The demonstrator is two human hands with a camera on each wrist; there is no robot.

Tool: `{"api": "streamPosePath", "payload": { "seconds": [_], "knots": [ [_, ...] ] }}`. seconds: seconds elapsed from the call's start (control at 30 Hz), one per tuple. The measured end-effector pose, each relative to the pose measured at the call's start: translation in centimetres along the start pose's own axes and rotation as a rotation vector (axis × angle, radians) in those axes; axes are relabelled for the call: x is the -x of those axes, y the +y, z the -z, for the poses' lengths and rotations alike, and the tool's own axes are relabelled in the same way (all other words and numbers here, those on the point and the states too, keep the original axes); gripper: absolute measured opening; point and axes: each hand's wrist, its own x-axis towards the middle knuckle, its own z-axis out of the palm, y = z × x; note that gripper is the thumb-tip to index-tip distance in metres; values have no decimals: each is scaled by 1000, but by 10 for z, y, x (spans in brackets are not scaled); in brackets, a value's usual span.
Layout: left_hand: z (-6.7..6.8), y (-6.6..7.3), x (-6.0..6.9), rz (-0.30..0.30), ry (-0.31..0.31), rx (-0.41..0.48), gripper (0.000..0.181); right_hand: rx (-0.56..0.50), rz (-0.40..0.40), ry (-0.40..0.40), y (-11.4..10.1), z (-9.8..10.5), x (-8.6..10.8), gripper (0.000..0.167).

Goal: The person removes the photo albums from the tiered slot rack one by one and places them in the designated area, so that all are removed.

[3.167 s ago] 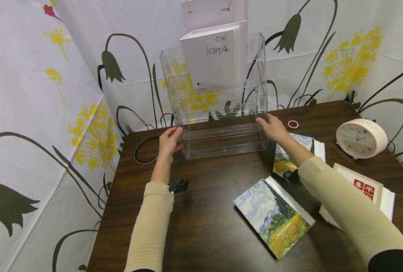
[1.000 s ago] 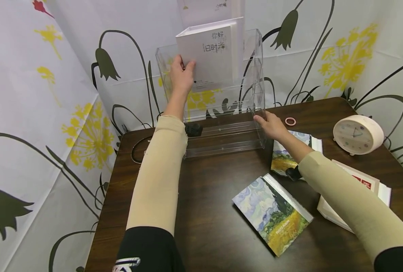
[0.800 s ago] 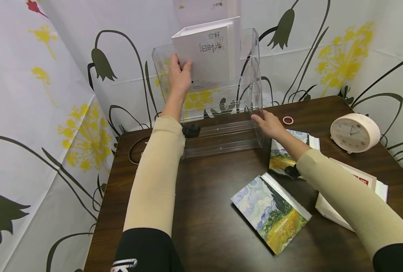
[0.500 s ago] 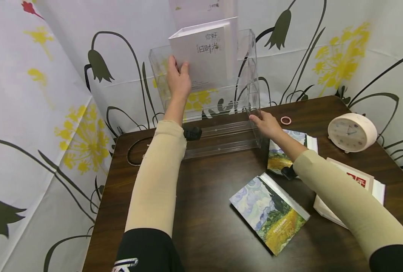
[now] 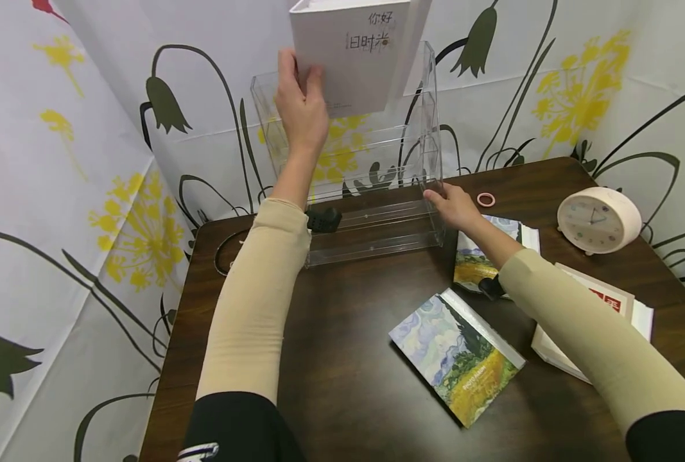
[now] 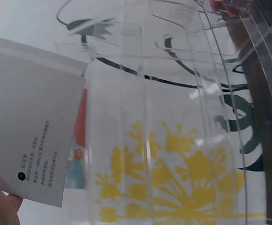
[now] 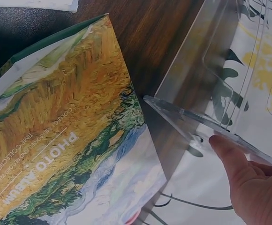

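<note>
Beige cloth [image 5: 255, 301] is seen below the left hand [image 5: 302, 115], by whose fingers a white book [image 5: 350, 64] is pinched at its left edge and held just right of them, near the top of a clear rack [image 5: 377, 147]; the rack's lower right side is gripped by the right hand's fingers [image 5: 452, 192], near which a photo album [image 7: 75, 131] is seen rightward.

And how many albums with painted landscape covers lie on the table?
2: the near album, left of the right forearm; the far album, beside the clear rack, partly behind that forearm.
</note>
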Motion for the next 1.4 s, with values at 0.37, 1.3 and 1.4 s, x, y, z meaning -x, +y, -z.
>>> {"api": "streamPosePath", "payload": {
  "seconds": [0.37,1.3,1.4],
  "knots": [
    [32,44,26,-120,3,290,7,-7,-7,-14,1,1,-1,63],
    [132,-21,197,343,-166,17,10,-53,6,-25,3,0,0,61],
    [148,-19,217,448,-147,-46,11,-51,7,-19,3,1,0,60]
  ]
}}
